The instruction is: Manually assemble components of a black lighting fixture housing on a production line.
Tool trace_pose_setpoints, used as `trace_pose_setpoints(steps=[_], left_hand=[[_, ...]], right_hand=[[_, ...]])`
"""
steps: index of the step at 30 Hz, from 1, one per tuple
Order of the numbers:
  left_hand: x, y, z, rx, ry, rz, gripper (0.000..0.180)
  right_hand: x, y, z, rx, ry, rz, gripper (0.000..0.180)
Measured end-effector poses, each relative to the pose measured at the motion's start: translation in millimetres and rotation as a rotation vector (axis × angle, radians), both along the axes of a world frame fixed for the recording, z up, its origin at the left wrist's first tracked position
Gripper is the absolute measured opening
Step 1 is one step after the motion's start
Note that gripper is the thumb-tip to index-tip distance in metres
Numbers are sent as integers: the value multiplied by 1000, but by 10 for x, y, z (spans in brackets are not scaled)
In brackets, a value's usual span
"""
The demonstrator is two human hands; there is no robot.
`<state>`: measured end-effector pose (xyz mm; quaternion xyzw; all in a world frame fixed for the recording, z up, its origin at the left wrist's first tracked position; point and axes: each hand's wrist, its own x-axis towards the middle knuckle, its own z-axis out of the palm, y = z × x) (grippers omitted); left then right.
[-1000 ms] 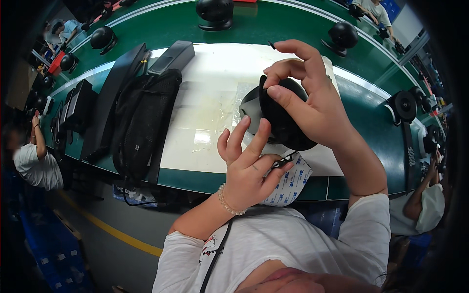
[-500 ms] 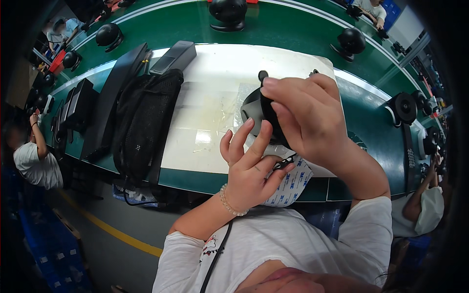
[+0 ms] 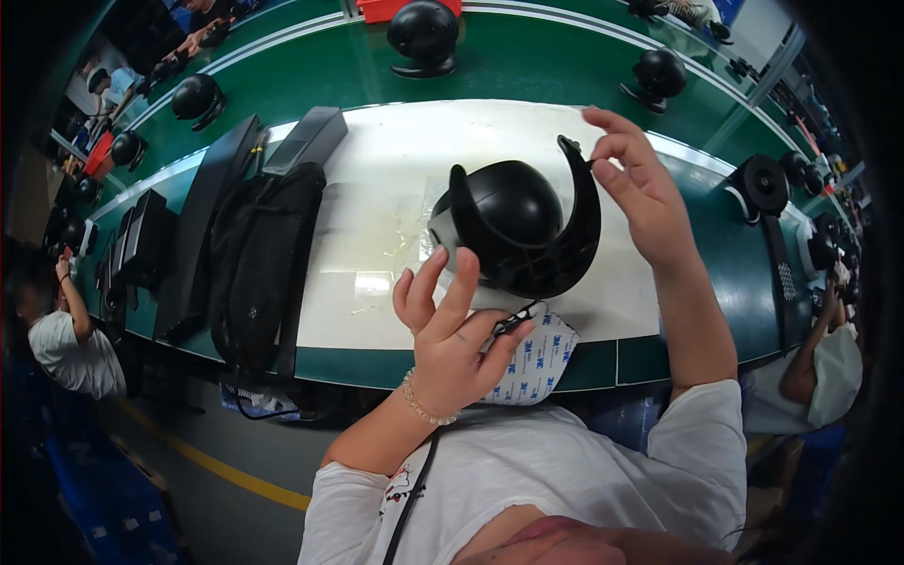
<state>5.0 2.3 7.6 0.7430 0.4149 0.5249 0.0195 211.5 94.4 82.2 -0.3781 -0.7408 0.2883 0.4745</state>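
Note:
A black ball-shaped device with a curved, two-armed black bracket sits on the white work surface in front of me. My left hand is at its near left side. Its thumb and palm hold a small black piece with pale spots, while the other fingers stick up beside the device. Under that hand, a white backing sheet with blue print hangs over the table edge; I cannot tell whether the hand grips it. My right hand is by the bracket's right tip, thumb and finger pinched on something tiny and dark.
On the left lie a black mesh bag, a long black box and a grey box. Similar black ball devices stand along the green belt behind. A black round device stands at right. Other people work on both sides.
My right hand has moved up and right, off the device's top to the bracket's tip, uncovering the ball and bracket. My left hand has shifted slightly left and down.

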Motion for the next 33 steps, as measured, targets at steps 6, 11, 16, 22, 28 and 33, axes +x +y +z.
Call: trace_pose_setpoints(steps=[6,11,16,22,28,33], left_hand=[[17,2,-3,9,24,14,17],[6,-3,-18,4,34,19,17],[17,-6,-11,-3,46,21,18],[16,-12,-4,0,52,23,18],[-3,-18,-7,5,60,14,18],[-22,-37,28,-26,42,-36,18]], right_hand=[[2,28,3,-117,45,-15,11],[-37,75,17,-99,-7,-44,12],[-78,14,5,151,-159,-181,8],[-18,-28,46,674,-533,-211,7],[58,116,114,140,-276,-176,24],[5,257,134,-760,249,370,27]])
